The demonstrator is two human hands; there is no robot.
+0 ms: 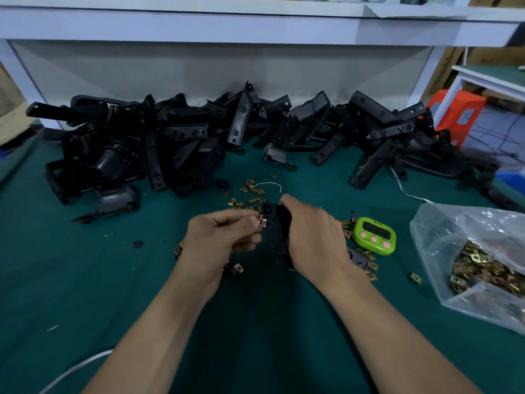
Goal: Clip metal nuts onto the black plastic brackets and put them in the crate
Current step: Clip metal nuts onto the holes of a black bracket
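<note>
Just left of the green timer (373, 236), my right hand (312, 237) grips a black bracket (274, 234); my left hand (224, 237) pinches a metal nut (262, 222) at its edge. Misaligned, it could slip onto the bench (113, 280).

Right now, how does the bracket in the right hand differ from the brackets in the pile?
The right hand grips the held bracket; the piled brackets lie heaped on the table. The left hand pinches a metal nut at the held bracket's edge; no hand touches the piled brackets. Both are black.
</note>
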